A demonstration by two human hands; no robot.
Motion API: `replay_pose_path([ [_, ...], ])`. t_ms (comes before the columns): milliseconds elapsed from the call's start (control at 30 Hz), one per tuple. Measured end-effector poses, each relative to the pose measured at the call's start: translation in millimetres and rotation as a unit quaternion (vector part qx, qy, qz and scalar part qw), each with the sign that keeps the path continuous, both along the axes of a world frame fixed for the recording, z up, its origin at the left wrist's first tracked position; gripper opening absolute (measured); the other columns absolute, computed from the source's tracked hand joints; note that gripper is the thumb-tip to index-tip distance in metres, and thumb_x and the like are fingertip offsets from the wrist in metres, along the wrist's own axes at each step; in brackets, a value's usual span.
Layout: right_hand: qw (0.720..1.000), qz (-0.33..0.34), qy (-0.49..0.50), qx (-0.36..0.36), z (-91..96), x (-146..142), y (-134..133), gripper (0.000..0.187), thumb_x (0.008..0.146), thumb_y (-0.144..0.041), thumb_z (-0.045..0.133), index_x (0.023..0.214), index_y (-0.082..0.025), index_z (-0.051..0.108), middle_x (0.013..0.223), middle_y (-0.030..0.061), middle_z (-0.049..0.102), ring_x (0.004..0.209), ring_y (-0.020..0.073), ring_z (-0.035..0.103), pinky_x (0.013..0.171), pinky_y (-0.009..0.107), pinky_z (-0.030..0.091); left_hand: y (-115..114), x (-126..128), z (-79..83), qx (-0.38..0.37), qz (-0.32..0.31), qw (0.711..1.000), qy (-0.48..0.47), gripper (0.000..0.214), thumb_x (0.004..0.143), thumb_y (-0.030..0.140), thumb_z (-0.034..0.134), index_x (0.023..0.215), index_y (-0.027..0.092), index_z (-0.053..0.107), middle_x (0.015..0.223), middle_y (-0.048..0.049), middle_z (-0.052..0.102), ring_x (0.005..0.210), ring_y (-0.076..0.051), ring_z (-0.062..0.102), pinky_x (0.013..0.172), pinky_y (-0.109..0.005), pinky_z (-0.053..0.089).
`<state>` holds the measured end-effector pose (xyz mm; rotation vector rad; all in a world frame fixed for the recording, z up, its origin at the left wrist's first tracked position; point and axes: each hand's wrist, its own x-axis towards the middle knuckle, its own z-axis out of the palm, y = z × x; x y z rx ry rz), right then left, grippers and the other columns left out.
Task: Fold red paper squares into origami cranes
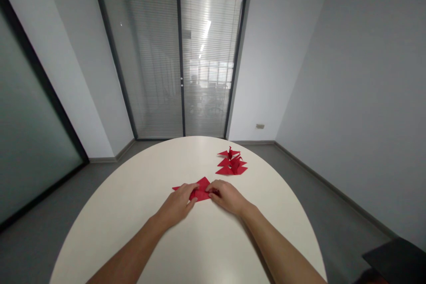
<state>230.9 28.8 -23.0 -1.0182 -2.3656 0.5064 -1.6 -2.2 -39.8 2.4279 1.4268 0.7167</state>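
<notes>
A partly folded sheet of red origami paper (pixel 203 194) lies on the white round table, with creases and pointed corners showing. My left hand (pixel 179 203) rests over its left part, thumb and fingers closed on the paper, and one red point sticks out beyond the knuckles. At the right edge, the fingers of my right hand (pixel 227 195) are bent together and pinch the paper's side. The fingertips partly hide the folds there. Just behind my right hand stand several folded red paper cranes (pixel 234 165), close together with wings spread.
The round table (pixel 133 204) has a curved edge on all visible sides. Beyond it are a glass door with blinds (pixel 159 62) and white walls. A dark object (pixel 399 259) shows at the lower right.
</notes>
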Motion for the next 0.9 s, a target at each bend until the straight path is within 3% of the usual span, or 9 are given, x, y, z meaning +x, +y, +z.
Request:
replay_pose_path([
  [100, 0.999, 0.029, -0.007, 0.019, -2.9, -0.2, 2.0, 0.024, 0.085, -0.008, 0.056, 0.098, -0.021, 0.072, 0.097, 0.0040, 0.070, 0.088, 0.0168, 0.061, 0.080, 0.027, 0.045, 0.4, 0.5, -0.6, 0.011, -0.012, 1.000, -0.002, 0.036, 0.091, 0.019, 0.052, 0.126, 0.021, 0.055, 0.125, -0.0087, 0.063, 0.114, -0.024, 0.058, 0.098, -0.038, 0.046],
  [333, 0.996, 0.055, -0.034, 0.068, -2.2, 0.7, 3.2, 0.025, 0.085, -0.013, 0.059, 0.102, -0.023, 0.075, 0.102, 0.0058, 0.071, 0.097, 0.0204, 0.060, 0.087, 0.030, 0.044, 2.1, 2.6, 4.0, 0.051, -0.042, 0.997, 0.036, 0.025, 0.093, 0.013, 0.049, 0.100, 0.024, 0.069, 0.123, -0.0044, 0.062, 0.113, -0.021, 0.056, 0.098, -0.036, 0.045],
  [533, 0.991, 0.097, -0.042, 0.081, 3.8, -1.4, 1.1, 0.011, 0.083, -0.020, 0.065, 0.084, -0.019, 0.076, 0.082, 0.0056, 0.071, 0.084, 0.0203, 0.060, 0.080, 0.030, 0.044, 4.1, 3.2, 5.7, 0.078, -0.015, 0.991, 0.107, 0.027, 0.089, 0.006, 0.048, 0.092, 0.020, 0.070, 0.103, -0.0058, 0.065, 0.097, -0.022, 0.057, 0.086, -0.035, 0.047],
  [633, 0.990, 0.117, -0.045, 0.064, 7.6, -4.9, -0.9, 0.012, 0.083, -0.020, 0.064, 0.080, -0.020, 0.076, 0.073, 0.0033, 0.069, 0.077, 0.0185, 0.060, 0.079, 0.030, 0.043, 3.2, 5.6, 7.6, 0.089, 0.017, 0.986, 0.140, 0.026, 0.093, 0.013, 0.046, 0.089, 0.020, 0.070, 0.096, -0.0070, 0.064, 0.093, -0.023, 0.056, 0.082, -0.038, 0.045],
  [767, 0.988, 0.146, -0.039, 0.032, 11.1, -9.6, -4.9, 0.017, 0.082, -0.020, 0.063, 0.092, -0.022, 0.077, 0.077, 0.0019, 0.072, 0.074, 0.0162, 0.061, 0.078, 0.027, 0.044, 0.8, 8.1, 11.6, 0.085, 0.028, 0.986, 0.137, 0.023, 0.095, 0.024, 0.047, 0.095, 0.019, 0.070, 0.099, -0.0084, 0.063, 0.096, -0.025, 0.056, 0.085, -0.039, 0.045],
  [900, 0.991, 0.131, -0.029, 0.013, 8.7, -8.8, -5.9, 0.040, 0.074, -0.008, 0.055, 0.106, -0.023, 0.075, 0.092, 0.0022, 0.075, 0.081, 0.0170, 0.064, 0.081, 0.027, 0.047, -1.3, 5.3, 11.4, 0.068, 0.014, 0.990, 0.122, 0.020, 0.091, 0.029, 0.056, 0.103, 0.020, 0.068, 0.103, -0.0088, 0.062, 0.100, -0.026, 0.056, 0.089, -0.039, 0.045],
])
